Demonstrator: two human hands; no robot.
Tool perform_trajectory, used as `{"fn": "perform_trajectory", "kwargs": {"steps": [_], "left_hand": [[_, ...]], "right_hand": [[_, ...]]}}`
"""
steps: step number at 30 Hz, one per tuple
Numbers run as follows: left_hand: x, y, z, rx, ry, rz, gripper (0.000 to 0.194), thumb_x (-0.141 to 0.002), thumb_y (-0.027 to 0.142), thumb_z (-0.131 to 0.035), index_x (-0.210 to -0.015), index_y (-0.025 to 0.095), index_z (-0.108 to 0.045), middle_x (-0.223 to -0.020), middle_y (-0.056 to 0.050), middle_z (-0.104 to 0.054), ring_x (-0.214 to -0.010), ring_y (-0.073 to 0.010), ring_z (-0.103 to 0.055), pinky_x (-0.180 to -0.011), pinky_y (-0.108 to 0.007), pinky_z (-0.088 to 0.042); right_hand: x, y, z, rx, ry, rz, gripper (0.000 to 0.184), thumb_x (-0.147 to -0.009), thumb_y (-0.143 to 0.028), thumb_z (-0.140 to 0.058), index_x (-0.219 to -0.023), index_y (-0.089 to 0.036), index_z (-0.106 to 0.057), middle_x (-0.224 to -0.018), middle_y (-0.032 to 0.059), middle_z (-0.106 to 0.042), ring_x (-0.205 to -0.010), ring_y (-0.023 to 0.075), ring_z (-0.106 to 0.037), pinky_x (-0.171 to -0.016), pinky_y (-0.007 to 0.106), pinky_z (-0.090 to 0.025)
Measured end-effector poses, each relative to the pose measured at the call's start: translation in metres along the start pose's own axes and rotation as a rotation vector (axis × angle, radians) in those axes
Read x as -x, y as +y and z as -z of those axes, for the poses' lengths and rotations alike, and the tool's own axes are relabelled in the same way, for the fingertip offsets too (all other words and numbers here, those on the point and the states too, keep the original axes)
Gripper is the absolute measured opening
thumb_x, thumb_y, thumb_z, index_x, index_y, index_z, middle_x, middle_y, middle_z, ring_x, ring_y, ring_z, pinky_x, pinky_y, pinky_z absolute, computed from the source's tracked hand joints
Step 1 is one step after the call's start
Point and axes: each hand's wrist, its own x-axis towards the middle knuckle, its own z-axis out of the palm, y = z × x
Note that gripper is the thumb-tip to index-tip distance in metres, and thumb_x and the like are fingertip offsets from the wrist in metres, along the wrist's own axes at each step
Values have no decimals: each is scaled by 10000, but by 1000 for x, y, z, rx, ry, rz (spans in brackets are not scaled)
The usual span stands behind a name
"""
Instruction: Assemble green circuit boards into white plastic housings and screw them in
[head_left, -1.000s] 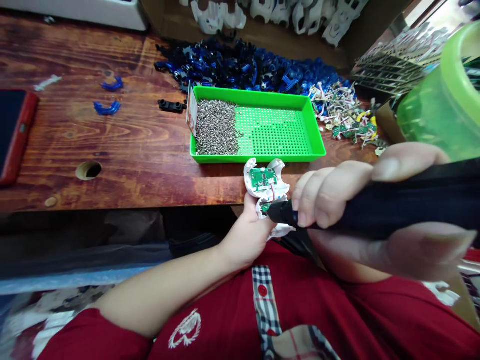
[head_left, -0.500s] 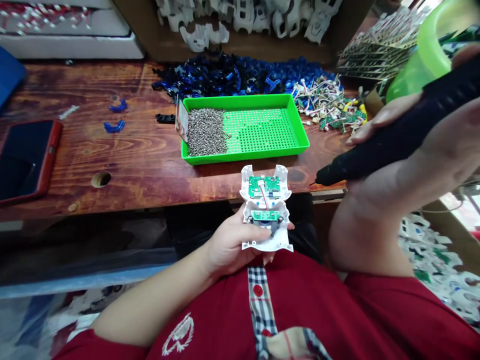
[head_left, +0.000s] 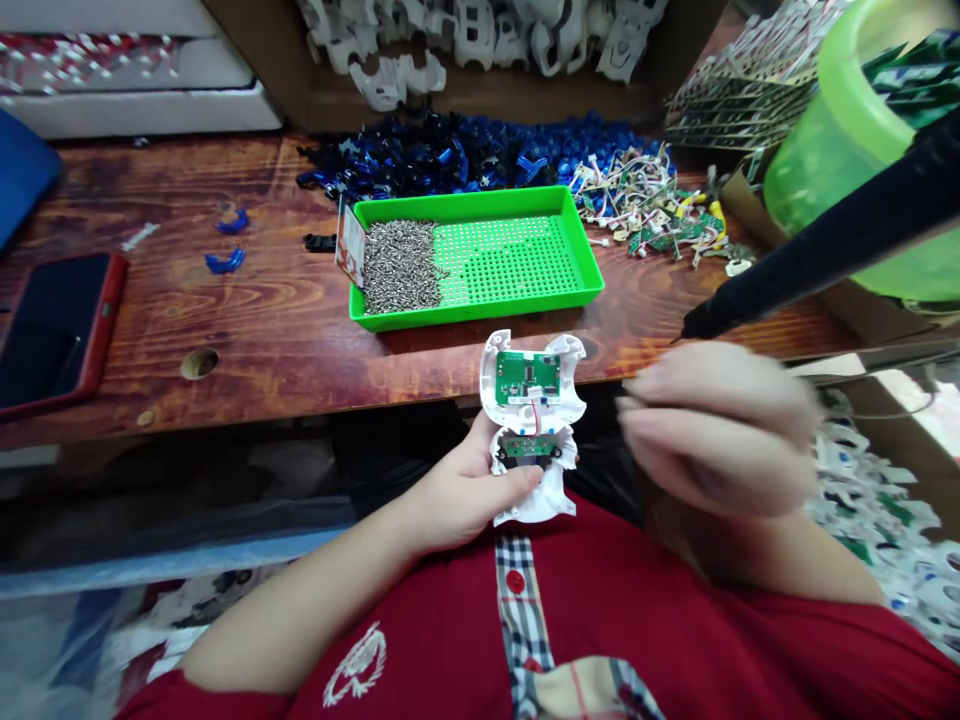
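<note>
My left hand (head_left: pixel 469 490) grips a white plastic housing (head_left: pixel 534 500) just above my lap, thumb across its lower half. The housing lies unfolded in two halves. A green circuit board (head_left: pixel 527 377) sits in the upper half and a smaller board in the lower one, with a thin red and white wire between the halves. To the right, my right hand (head_left: pixel 720 430) is blurred, its fingers curled together and nothing visible in them. Above that hand and apart from it, a black electric screwdriver (head_left: pixel 817 240) slants down to the left, its grip end out of frame.
A green perforated tray (head_left: pixel 517 305) with small screws stands at the table's front. Behind it lie blue plastic parts (head_left: pixel 465 155) and wired small boards (head_left: pixel 637 200). A green bucket (head_left: pixel 810 190) is at right, a phone (head_left: pixel 56 325) at left, white shells (head_left: pixel 885 500) lower right.
My right hand has let go of the screwdriver and moved down and left. The housing's upper half has tilted, so its circuit board faces me more fully.
</note>
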Motion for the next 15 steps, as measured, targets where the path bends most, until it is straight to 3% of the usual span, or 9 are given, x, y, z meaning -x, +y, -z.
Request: {"fn": "perform_trajectory", "kwargs": {"steps": [3, 5, 11, 15], "left_hand": [[0, -2, 1, -144, 0, -80, 641, -791, 279, -659, -1353, 224, -357, -1341, -65, -522, -1210, -230, -490, -993, -318, -403], [0, -3, 1, -220, -27, -118, 655, -820, 290, -624, -1392, 242, -307, -1388, -56, -475, -1255, -234, -448, -1032, -326, -376], [3, -2, -2, -375, -28, -222, 616, -850, 247, -566, -1400, 207, -291, -1368, -76, -487, -1227, -222, -481, -1029, -314, -396], [2, -3, -3, -435, -4, -283, 571, -842, 215, -540, -1368, 170, -323, -1317, -101, -532, -1172, -227, -531, -1006, -343, -426]], "right_hand": [[-12, -11, -2, 119, -152, 176, 194, -839, -148, -574, -1024, -185, -621, -1025, 56, -643, -948, 169, -597, -843, 329, -518], [-21, -12, -5, 187, -225, 216, 173, -859, -153, -550, -1008, -180, -633, -1030, 50, -658, -959, 177, -601, -844, 337, -517], [-20, -6, -12, 192, -200, 346, 167, -879, -182, -515, -971, -154, -651, -1049, 22, -671, -916, 153, -611, -796, 307, -506], [-8, -6, -19, 138, -162, 313, 211, -891, -200, -492, -1038, -164, -639, -1131, 14, -640, -933, 138, -593, -722, 294, -484]]}}
